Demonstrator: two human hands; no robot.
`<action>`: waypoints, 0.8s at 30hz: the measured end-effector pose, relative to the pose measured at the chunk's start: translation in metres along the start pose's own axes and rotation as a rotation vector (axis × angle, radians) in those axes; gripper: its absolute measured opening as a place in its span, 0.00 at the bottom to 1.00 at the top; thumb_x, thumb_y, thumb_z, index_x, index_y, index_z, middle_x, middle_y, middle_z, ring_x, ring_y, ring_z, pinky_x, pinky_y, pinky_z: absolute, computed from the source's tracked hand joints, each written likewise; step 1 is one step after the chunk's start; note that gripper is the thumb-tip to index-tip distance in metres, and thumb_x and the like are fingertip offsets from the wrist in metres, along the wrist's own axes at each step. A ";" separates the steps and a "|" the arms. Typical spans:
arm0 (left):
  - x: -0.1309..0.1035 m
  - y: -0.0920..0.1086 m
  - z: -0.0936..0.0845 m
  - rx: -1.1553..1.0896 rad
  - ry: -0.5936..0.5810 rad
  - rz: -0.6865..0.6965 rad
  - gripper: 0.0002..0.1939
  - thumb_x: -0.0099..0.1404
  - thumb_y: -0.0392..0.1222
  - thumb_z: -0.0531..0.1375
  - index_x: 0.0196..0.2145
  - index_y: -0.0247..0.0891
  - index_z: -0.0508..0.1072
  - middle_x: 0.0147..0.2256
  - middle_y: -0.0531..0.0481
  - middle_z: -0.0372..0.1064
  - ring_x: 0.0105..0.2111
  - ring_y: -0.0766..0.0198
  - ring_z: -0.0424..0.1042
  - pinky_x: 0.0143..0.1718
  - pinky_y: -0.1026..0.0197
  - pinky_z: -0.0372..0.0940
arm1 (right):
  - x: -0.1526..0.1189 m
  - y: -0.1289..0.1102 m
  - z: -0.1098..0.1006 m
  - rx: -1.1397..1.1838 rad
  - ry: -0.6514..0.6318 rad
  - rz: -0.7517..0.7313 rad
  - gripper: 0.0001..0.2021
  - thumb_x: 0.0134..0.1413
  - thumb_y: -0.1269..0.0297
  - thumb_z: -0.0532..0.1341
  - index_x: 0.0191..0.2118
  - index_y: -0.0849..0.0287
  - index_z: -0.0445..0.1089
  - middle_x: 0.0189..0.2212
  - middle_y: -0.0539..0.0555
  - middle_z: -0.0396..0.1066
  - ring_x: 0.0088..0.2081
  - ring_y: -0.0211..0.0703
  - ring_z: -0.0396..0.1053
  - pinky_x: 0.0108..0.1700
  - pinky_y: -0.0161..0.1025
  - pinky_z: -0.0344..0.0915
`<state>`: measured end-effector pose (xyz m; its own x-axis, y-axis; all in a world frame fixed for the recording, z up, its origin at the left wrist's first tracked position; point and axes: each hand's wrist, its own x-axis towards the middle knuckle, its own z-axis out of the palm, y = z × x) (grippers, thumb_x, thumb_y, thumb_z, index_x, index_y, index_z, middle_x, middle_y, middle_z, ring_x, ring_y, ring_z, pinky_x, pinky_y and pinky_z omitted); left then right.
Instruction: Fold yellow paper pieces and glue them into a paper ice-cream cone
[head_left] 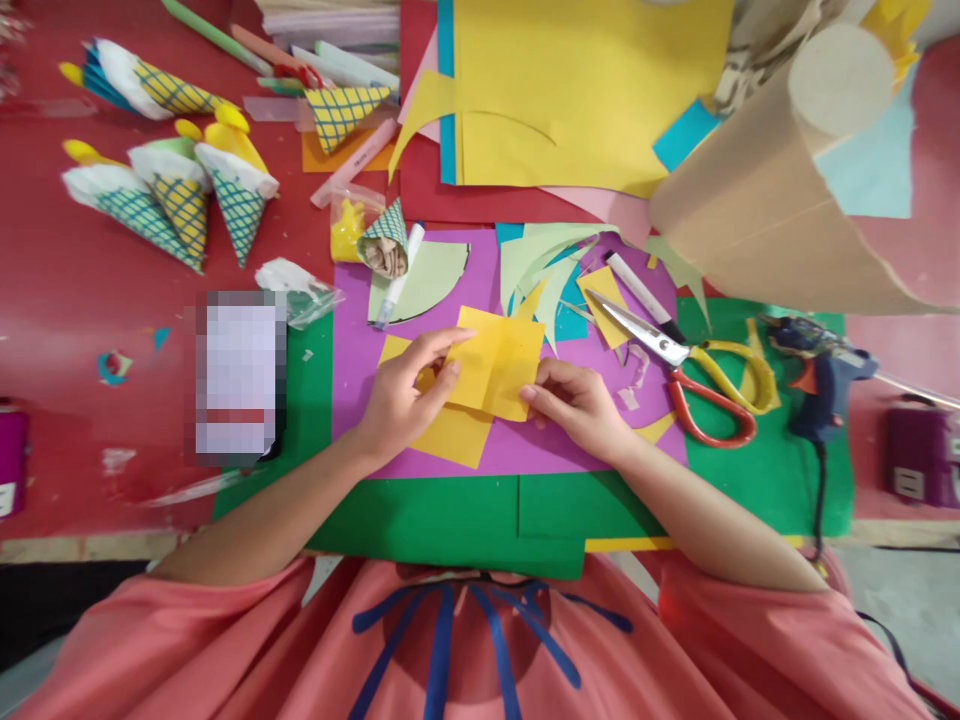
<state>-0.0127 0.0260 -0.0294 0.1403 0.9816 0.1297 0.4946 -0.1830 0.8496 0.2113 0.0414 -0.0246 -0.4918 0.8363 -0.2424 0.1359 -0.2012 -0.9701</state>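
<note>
Between my two hands is a small yellow sheet of paper [499, 360] with a crease down its middle. My left hand [416, 390] pinches its left side between thumb and fingers. At the lower right corner, my right hand [574, 400] grips the same sheet. Beneath lies another yellow paper piece [457, 440], partly covered by the left hand, on a purple sheet [360, 420]. To the right of my right hand, scissors [675, 355] with one red and one yellow handle lie with their blades pointing left.
A glue gun [821, 390] lies at the right on green sheets [450, 510]. Several paper cones [236, 205] rest at the left above a blurred phone-like object [236, 375]. A pale green quarter-circle [435, 275], markers [641, 290], and a big brown paper roll [750, 200] sit farther back.
</note>
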 end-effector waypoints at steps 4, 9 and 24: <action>0.002 0.004 -0.002 0.025 0.015 0.058 0.10 0.68 0.41 0.56 0.42 0.42 0.77 0.40 0.50 0.76 0.41 0.65 0.74 0.43 0.63 0.69 | 0.000 0.001 -0.001 0.013 0.073 -0.034 0.16 0.58 0.53 0.60 0.27 0.58 0.62 0.20 0.46 0.64 0.20 0.31 0.63 0.24 0.32 0.58; 0.003 0.005 -0.002 -0.035 0.070 0.000 0.12 0.67 0.44 0.57 0.46 0.43 0.76 0.43 0.49 0.74 0.43 0.63 0.72 0.41 0.62 0.70 | 0.001 0.000 -0.002 0.037 0.137 -0.017 0.16 0.58 0.54 0.61 0.26 0.58 0.62 0.20 0.45 0.64 0.20 0.30 0.63 0.24 0.32 0.59; 0.002 0.000 0.000 -0.223 0.051 -0.155 0.19 0.64 0.41 0.59 0.54 0.46 0.70 0.56 0.44 0.63 0.23 0.78 0.63 0.21 0.71 0.62 | 0.000 0.011 -0.003 -0.204 0.203 -0.294 0.18 0.64 0.69 0.49 0.57 0.50 0.59 0.54 0.58 0.67 0.38 0.39 0.73 0.40 0.41 0.73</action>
<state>-0.0122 0.0283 -0.0296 0.0318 0.9994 0.0097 0.3051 -0.0190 0.9521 0.2154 0.0404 -0.0350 -0.3582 0.9308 0.0721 0.1929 0.1494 -0.9698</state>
